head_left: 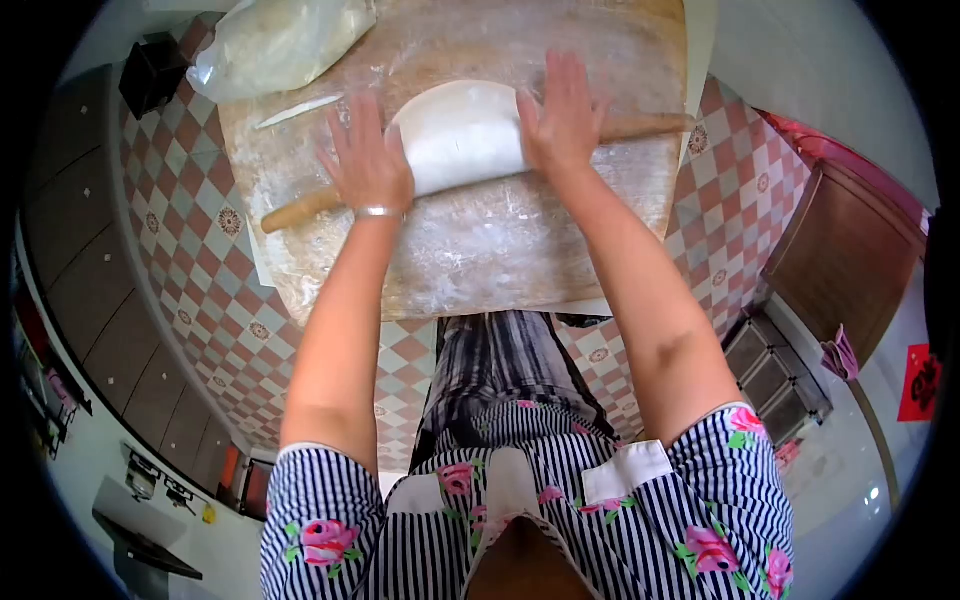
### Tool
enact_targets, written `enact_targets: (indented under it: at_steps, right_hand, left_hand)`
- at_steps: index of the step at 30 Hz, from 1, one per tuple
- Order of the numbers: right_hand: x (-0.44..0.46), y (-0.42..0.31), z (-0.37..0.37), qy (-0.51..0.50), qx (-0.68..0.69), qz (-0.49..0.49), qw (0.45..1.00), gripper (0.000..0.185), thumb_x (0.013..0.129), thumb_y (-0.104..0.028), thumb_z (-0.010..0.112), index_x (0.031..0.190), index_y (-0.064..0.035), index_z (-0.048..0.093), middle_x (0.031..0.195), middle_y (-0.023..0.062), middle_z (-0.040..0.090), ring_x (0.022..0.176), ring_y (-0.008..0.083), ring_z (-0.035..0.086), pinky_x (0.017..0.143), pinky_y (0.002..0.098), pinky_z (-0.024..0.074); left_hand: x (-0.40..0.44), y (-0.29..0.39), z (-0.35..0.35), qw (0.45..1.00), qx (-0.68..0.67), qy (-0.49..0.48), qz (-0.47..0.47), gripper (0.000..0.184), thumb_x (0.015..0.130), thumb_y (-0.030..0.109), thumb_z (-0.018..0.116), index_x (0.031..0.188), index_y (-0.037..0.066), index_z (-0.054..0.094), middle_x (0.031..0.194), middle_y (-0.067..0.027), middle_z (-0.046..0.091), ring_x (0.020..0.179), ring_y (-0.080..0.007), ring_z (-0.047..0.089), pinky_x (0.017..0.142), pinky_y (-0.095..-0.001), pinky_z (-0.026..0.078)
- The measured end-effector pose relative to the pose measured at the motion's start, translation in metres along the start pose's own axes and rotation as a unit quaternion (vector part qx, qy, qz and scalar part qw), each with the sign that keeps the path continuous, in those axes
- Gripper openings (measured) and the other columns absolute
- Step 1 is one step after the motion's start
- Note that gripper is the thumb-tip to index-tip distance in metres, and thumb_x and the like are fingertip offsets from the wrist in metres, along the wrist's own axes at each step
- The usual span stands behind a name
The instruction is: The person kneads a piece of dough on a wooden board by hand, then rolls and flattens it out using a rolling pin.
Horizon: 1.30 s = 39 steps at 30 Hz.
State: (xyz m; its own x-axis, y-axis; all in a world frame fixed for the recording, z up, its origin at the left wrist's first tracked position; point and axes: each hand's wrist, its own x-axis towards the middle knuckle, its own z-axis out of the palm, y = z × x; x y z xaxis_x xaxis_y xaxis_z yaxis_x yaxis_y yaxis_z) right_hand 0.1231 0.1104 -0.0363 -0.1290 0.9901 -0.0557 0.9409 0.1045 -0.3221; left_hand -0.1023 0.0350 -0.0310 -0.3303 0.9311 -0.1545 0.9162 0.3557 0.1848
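A white sheet of dough [465, 140] is wound round a long wooden rolling pin [298, 210], and its far edge lies rounded on the floured board [480, 255]. My left hand [368, 160] is flat, fingers stretched forward, over the left end of the dough and the pin. Likewise my right hand [562, 120] lies with straight fingers at the dough's right end. The pin sticks out beyond both hands; my palms hide parts of it.
At the board's far left is a clear plastic bag [285, 45] with pale contents. A thin white strip [298, 111] lies near it. Checkered tiles [190, 230] surround the board. A wooden cabinet [845, 255] stands at right, and a dark box [152, 75] at far left.
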Motion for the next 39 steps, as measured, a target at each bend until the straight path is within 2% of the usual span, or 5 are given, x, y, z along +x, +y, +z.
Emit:
enact_targets:
  at_steps: [15,18,20,26,39]
  right_hand:
    - [0.054,0.015,-0.014,0.0,0.004,0.008,1.0,0.072,0.095,-0.049,0.047,0.153,-0.0103,0.029,0.158,0.014,0.03,0.148,0.0309,0.023,0.117,0.0629,0.0067]
    - [0.01,-0.016,0.023,0.058,-0.21,0.072,0.973,0.072,0.094,-0.048,0.049,0.153,-0.0116,0.03,0.158,0.0136,0.031,0.147,0.0299,0.023,0.118,0.0615,0.0021]
    - [-0.035,-0.079,0.018,-0.143,0.051,0.007,0.988,0.07,0.094,-0.045,0.051,0.15,-0.0077,0.035,0.157,0.0144,0.032,0.147,0.0297,0.025,0.117,0.0634,0.0018]
    - [0.056,-0.087,0.014,0.03,0.048,-0.03,0.998,0.071,0.091,-0.045,0.054,0.151,-0.0125,0.036,0.156,0.0181,0.032,0.147,0.0339,0.024,0.116,0.0649,0.0042]
    - [0.023,0.011,-0.016,-0.043,-0.045,0.021,0.998,0.071,0.093,-0.049,0.052,0.151,-0.012,0.034,0.156,0.0161,0.034,0.146,0.0335,0.026,0.116,0.065,0.0068]
  left_hand:
    - [0.044,-0.032,-0.005,0.997,-0.022,0.067,0.012,0.053,0.1,0.033,0.038,0.149,0.016,0.039,0.156,-0.0032,0.037,0.149,-0.0302,0.02,0.117,-0.0621,0.007]
    - [0.005,-0.006,0.025,0.984,-0.036,0.165,-0.059,0.052,0.1,0.036,0.037,0.149,0.018,0.039,0.156,-0.002,0.037,0.149,-0.0278,0.02,0.118,-0.0607,0.004]
    - [-0.028,0.045,0.033,0.996,-0.017,0.055,-0.07,0.051,0.101,0.036,0.035,0.149,0.018,0.04,0.158,-0.0012,0.034,0.149,-0.0264,0.02,0.118,-0.061,0.003]
    - [0.042,0.043,-0.002,0.997,-0.047,0.048,0.028,0.052,0.101,0.036,0.035,0.149,0.016,0.039,0.16,-0.0014,0.03,0.15,-0.0291,0.016,0.116,-0.0636,0.008]
    - [0.017,-0.007,-0.002,0.998,-0.022,0.046,0.022,0.049,0.098,0.033,0.043,0.144,0.014,0.047,0.145,-0.0094,0.05,0.138,-0.0352,0.037,0.112,-0.0574,0.024]
